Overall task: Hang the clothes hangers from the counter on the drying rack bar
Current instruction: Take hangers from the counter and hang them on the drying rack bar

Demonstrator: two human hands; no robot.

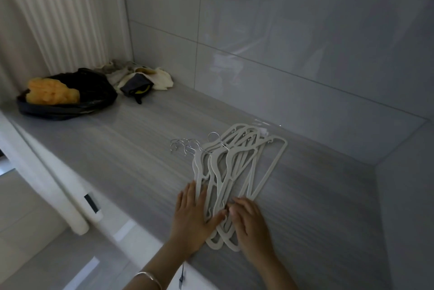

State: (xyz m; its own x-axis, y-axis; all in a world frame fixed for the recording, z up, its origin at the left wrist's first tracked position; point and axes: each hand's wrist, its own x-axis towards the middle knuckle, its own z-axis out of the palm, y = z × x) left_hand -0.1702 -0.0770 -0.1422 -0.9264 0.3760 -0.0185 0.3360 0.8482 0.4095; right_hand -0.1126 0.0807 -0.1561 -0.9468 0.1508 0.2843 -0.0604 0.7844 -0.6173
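A loose stack of several white clothes hangers (237, 167) with silver wire hooks (185, 145) lies flat on the grey striped counter (131, 149), hooks pointing to the far left. My left hand (192, 212) lies flat with straight fingers on the near left side of the stack. My right hand (250, 224) rests on the near right end of the stack, fingertips curled down onto the hangers' lower bars. No drying rack bar is in view.
At the counter's far left sits a black plastic bag (70, 99) holding an orange sponge-like lump (51, 92), beside crumpled cloths (138, 78). A glossy tiled wall (281, 43) backs the counter; a pale curtain (54, 15) hangs at left. The floor lies below left.
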